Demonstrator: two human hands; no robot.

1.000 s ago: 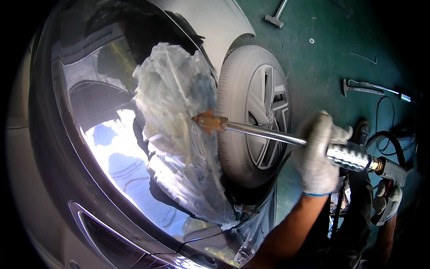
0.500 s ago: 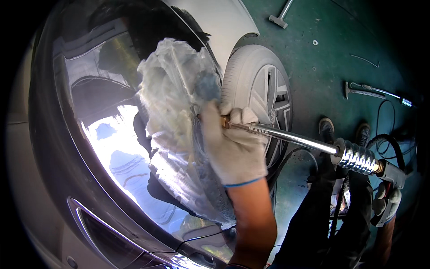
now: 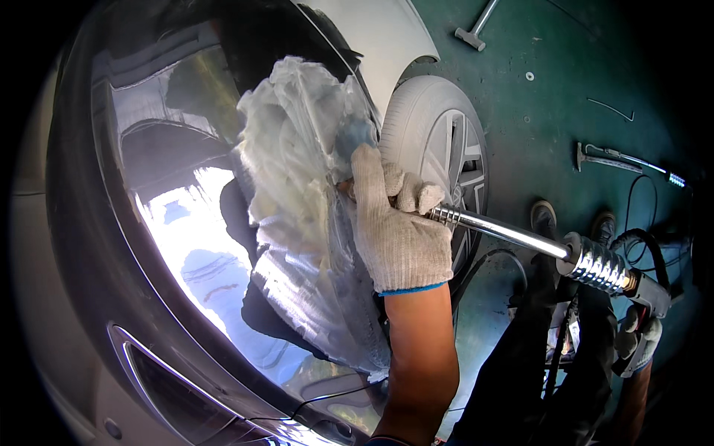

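Observation:
A dent puller with a slide hammer (image 3: 513,235) reaches from the car panel out to the right, its chrome shaft nearly level. My left hand (image 3: 401,238), in a cream knitted glove with a blue cuff, is closed round the shaft's front end, its fingers curled over it and one digit pointing up along the panel. A bit of the copper-coloured tip shows beside the glove, at the sanded metal patch (image 3: 290,215); whether it touches is hard to tell. At the far right my right hand (image 3: 639,340), gloved too, grips the puller's pistol handle (image 3: 648,291) behind the ribbed weight (image 3: 599,264).
The dark, glossy car body (image 3: 171,186) fills the left, with a dusty wheel (image 3: 435,141) beside the patch. On the green floor lie a hammer (image 3: 476,33), a bent rod (image 3: 611,109) and another puller (image 3: 632,157). A black cable (image 3: 494,256) loops near my legs.
The car and floor have shifted slightly in view. My left hand has turned a little on the shaft, its fingers now covering more of the front end. My right hand keeps its grip.

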